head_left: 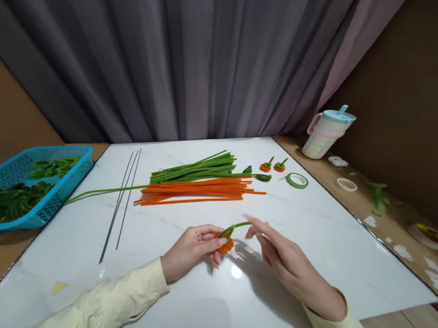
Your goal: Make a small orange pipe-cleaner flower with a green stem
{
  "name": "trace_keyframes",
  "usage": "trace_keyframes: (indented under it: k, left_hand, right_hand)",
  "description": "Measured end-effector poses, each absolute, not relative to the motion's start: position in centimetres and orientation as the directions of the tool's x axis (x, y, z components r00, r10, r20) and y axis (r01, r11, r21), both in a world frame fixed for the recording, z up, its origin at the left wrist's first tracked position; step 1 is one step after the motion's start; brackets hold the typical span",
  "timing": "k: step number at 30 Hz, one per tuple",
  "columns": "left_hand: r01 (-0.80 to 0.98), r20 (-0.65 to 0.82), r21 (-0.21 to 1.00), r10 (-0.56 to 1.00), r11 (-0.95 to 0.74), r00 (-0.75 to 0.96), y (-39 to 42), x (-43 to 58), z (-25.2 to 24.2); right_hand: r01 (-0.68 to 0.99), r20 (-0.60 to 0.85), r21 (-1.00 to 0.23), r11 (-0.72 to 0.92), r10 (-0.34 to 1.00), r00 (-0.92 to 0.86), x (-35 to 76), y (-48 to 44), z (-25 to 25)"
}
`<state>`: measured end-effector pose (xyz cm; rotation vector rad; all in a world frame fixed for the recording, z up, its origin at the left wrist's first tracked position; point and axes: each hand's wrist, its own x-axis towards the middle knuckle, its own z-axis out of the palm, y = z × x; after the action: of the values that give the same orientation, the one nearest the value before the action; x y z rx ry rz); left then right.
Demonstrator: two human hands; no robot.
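My left hand (pixel 194 251) pinches a small orange chenille pumpkin (pixel 227 247) between thumb and fingers, above the front middle of the white table. From the pumpkin's top a green pipe cleaner (pixel 236 226) sticks out to the right. Its far end meets the fingers of my right hand (pixel 280 259), which are curled around it; their tips are slightly blurred. Behind my hands lies a loose bundle of orange pipe cleaners (pixel 198 190), with a bundle of green pipe cleaners (pixel 191 170) beyond it. Two finished-looking orange pumpkins with green tops (pixel 265 167) sit farther right.
A roll of green tape (pixel 297 180) lies right of the bundles. Thin dark wires (pixel 125 200) lie at left, near a blue basket (pixel 64 190) of green leaf shapes. On the right ledge are a tumbler (pixel 327 134), a white ring (pixel 346 184) and paper scraps (pixel 436 279).
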<state>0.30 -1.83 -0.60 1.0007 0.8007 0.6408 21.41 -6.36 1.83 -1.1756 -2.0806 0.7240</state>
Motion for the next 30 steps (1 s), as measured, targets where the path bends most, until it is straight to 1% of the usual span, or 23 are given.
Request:
trace_keyframes:
  k: [2, 5, 7, 9, 12, 15, 17, 19, 21, 25, 28, 30]
  left_hand:
    - [-0.07, -0.269, 0.929, 0.795, 0.363, 0.544, -2.0, 0.4, -0.9]
    - [-0.041, -0.264, 0.942, 0.809, 0.334, 0.526, -2.3, 0.5, -1.3]
    - [-0.017, -0.269, 0.946, 0.811, 0.325, 0.52, -2.5, 0.5, -1.4]
    - [0.007, -0.267, 0.952, 0.814, 0.307, 0.517, -2.7, 0.5, -1.4]
    - [0.03, -0.223, 0.97, 0.832, 0.241, 0.507, -2.8, 0.4, -1.3]
    - [0.033, -0.17, 0.984, 0.854, 0.176, 0.492, -2.8, 0.4, -1.3]
    - [0.043, -0.154, 0.988, 0.866, 0.152, 0.475, -2.7, 0.5, -1.4]
    - [0.061, -0.146, 0.989, 0.872, 0.133, 0.467, -2.8, 0.5, -1.6]
    - [0.075, -0.144, 0.99, 0.872, 0.123, 0.468, -2.8, 0.4, -1.7]
    - [0.084, -0.138, 0.99, 0.872, 0.111, 0.469, -2.8, 0.4, -1.6]
    - [0.094, -0.136, 0.99, 0.871, 0.104, 0.471, -2.8, 0.4, -1.4]
    - [0.102, -0.137, 0.99, 0.871, 0.1, 0.472, -2.8, 0.3, -1.3]
  right_hand:
    - [0.606, 0.13, -0.73, 0.316, 0.934, -0.332, 22.0, -6.4, 2.0]
    - [0.701, -0.031, -0.689, 0.185, 0.958, -0.284, 22.6, -6.4, 2.7]
    - [0.751, -0.1, -0.645, 0.141, 0.959, -0.266, 22.9, -6.3, 3.4]
    - [0.801, -0.139, -0.582, 0.142, 0.953, -0.271, 23.1, -6.0, 4.0]
    - [0.849, -0.157, -0.464, 0.253, 0.92, -0.36, 23.6, -4.9, 4.9]
    - [0.793, -0.101, -0.416, 0.444, 0.844, -0.526, 23.9, -3.4, 5.7]
    - [0.75, -0.04, -0.386, 0.537, 0.802, -0.596, 24.1, -2.4, 6.4]
    - [0.731, 0.015, -0.347, 0.588, 0.783, -0.622, 24.1, -1.7, 7.0]
    - [0.712, 0.033, -0.326, 0.622, 0.761, -0.648, 23.9, -1.3, 7.6]
    - [0.638, -0.001, -0.354, 0.684, 0.682, -0.731, 22.8, -0.9, 7.7]
    - [0.602, -0.027, -0.408, 0.686, 0.65, -0.759, 21.7, -0.9, 7.4]
    - [0.587, -0.049, -0.422, 0.691, 0.629, -0.776, 21.0, -0.8, 7.3]
